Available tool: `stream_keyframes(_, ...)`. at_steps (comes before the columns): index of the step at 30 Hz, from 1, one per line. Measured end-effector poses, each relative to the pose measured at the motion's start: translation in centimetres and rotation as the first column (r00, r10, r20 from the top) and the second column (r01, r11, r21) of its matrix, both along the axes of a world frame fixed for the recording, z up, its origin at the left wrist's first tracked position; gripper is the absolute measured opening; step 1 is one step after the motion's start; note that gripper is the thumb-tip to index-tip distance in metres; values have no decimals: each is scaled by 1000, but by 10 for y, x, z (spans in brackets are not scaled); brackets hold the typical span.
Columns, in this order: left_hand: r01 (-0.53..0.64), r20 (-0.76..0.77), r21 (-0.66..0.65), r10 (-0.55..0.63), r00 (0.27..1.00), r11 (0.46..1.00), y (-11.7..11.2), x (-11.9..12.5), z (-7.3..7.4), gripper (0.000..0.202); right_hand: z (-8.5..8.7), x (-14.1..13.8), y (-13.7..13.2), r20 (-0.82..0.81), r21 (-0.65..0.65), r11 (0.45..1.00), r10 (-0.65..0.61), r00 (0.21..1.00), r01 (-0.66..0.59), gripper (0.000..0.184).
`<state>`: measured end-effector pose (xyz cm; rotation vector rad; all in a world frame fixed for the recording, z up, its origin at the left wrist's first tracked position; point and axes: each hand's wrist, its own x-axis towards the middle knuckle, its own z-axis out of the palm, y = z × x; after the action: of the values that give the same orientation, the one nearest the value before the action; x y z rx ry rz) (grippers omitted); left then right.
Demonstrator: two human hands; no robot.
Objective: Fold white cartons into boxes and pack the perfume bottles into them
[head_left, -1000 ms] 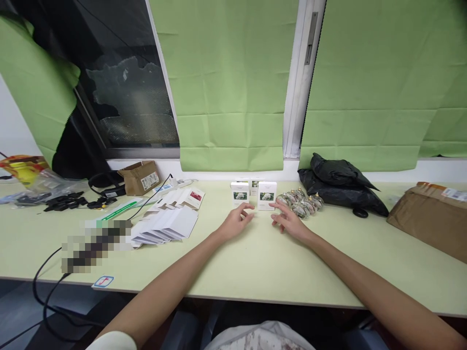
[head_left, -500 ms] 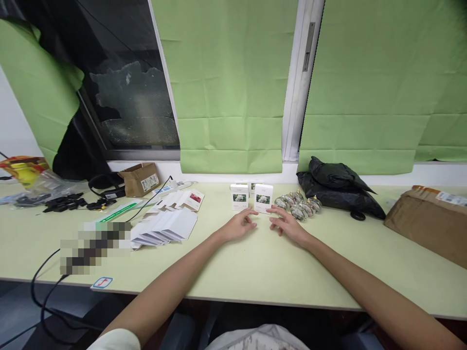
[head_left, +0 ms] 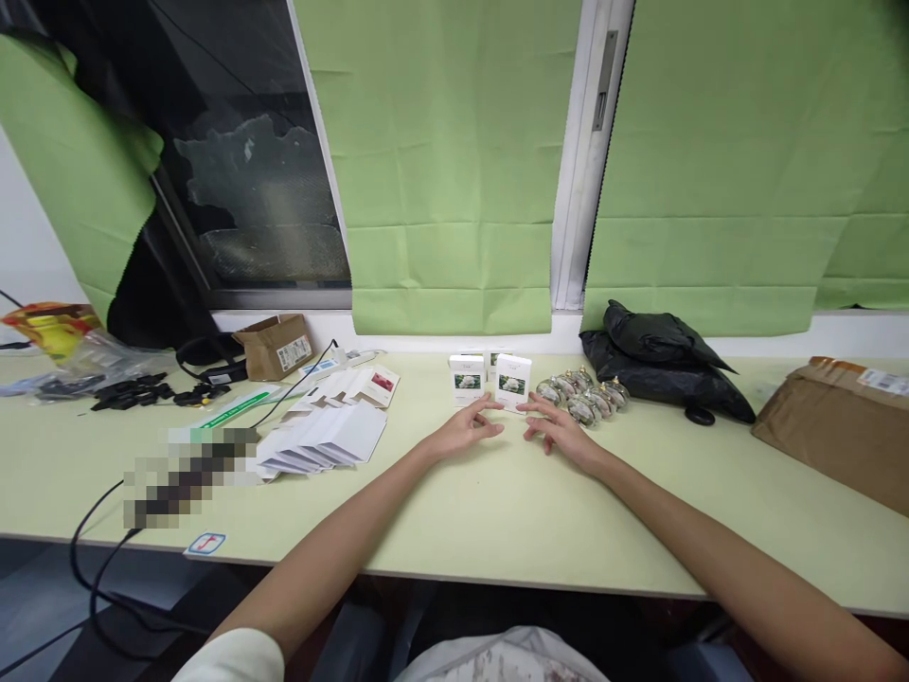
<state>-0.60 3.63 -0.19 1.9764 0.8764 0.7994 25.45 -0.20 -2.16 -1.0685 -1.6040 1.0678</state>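
The left hand (head_left: 463, 432) lies on the pale green surface (head_left: 497, 511), fingers loosely spread and empty, its fingertips just short of a white box (head_left: 467, 379) standing ahead of it. The right hand (head_left: 561, 432) rests close beside it, also spread and empty, with its fingertips near the foot of a second white box (head_left: 512, 381). Small glass bottles (head_left: 583, 398) cluster just beyond the right hand, to its outer side.
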Motion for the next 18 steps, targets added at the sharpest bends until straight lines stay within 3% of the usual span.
stream_keyframes(7,30,11,6,-31,999,1000,-2,-1,6,53,-1,0,-2,-25,14,1000,-1,1000,1,44)
stream_keyframes(11,28,24,1,-28,999,1000,-1,-2,1,55,-3,-1,-1,-66,20,999,-24,998,25,45)
stream_keyframes(18,-64,104,29,60,993,998,0,7,-16,91,-2,-3,-9,-33,47,997,-58,998,59,42)
